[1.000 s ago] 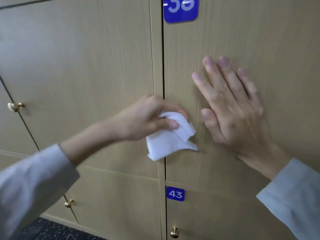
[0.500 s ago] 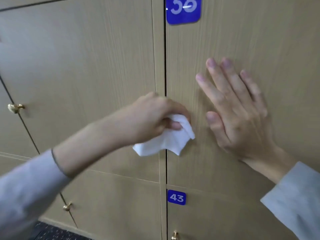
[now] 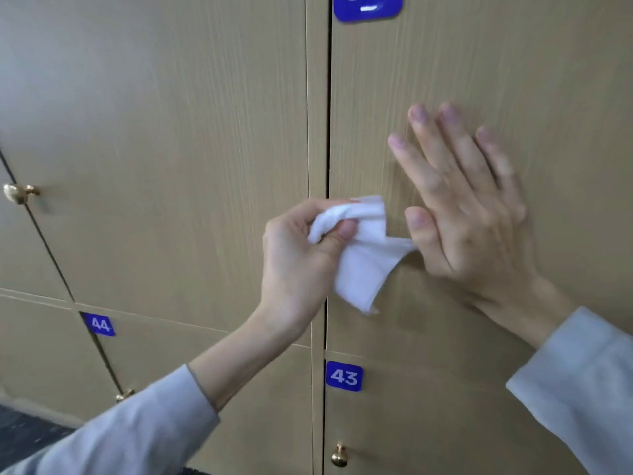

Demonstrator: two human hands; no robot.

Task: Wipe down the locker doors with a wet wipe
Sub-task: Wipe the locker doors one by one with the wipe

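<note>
Since the earlier frame, the left hand [image 3: 301, 255] had turned so that its wrist dropped below it and its forearm rose from the lower left of the frame, where before it had reached across from the left. It pinched the white wet wipe [image 3: 359, 255] between thumb and fingers, the top bunched in the grip and the rest hanging in a loose fold toward the lower right. The wipe now sat right of the dark vertical gap between doors, at the centre of the frame, its right corner touching or just beside the thumb of the right hand [image 3: 469, 214]; whether it was pressed against the surface could not be told. That right hand stayed spread flat, fingers fanned up and left, palm against the right locker door [image 3: 513, 80], holding nothing. Both wrists came out of pale grey sleeves [image 3: 582, 389].

More of the lower lockers showed than before. A blue number plate reading 43 [image 3: 344, 376] sat at lower centre, another reading 44 [image 3: 100, 324] at lower left, and a third blue plate [image 3: 368, 8] was cut off at the top edge. The left locker door [image 3: 171, 132] filled the upper left. Brass knobs showed at the left edge [image 3: 19, 193] and near the bottom centre [image 3: 339, 457]
</note>
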